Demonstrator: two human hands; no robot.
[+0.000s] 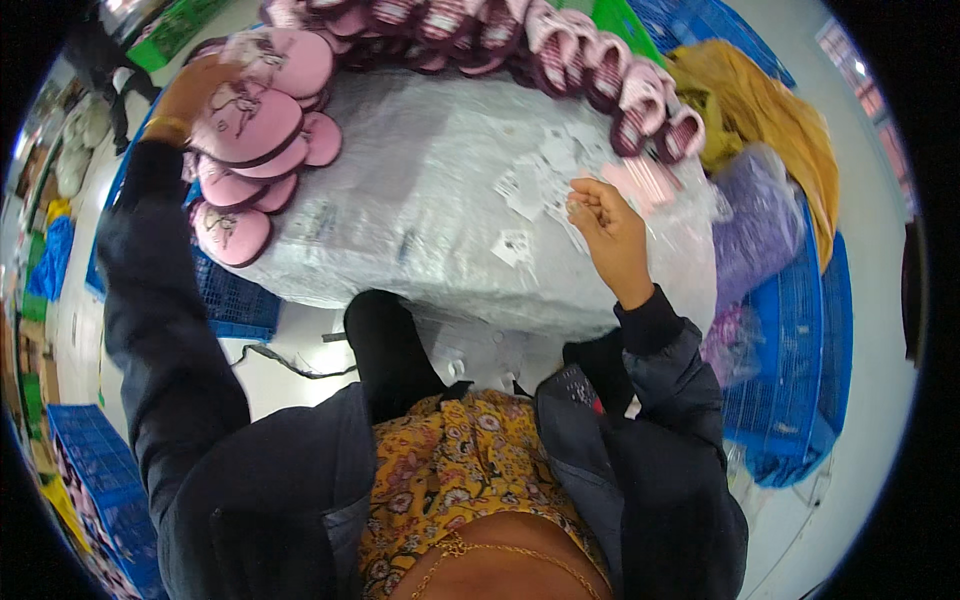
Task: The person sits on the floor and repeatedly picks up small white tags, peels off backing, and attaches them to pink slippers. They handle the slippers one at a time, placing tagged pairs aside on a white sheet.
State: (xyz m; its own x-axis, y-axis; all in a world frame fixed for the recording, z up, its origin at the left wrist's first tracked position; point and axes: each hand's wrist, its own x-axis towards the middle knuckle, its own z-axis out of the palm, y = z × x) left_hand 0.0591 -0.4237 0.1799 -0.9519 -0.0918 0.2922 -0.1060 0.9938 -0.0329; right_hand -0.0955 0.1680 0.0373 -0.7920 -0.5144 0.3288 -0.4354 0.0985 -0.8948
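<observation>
My left hand (197,92) reaches to the far left of the table, against a pile of pink slippers (248,125) with a dark line drawing on their uppers. Its fingers are hidden at the edge of an upper slipper (280,62), so I cannot tell whether they grip it. My right hand (612,240) hovers over the right side of the table with its fingers curled in. Whatever is in those fingers, if anything, is too small to make out. Loose white paper labels (525,190) lie beneath and beside it, with a bundle of pale pink strips (643,183) close by.
Pink and maroon slippers (555,45) line the far edge of the plastic-covered table (400,190). Blue crates (775,350) and a purple plastic bag (760,215) stand to the right, beside mustard cloth (765,105). Another blue crate (235,295) sits below the table's left edge. A person (100,60) stands far left.
</observation>
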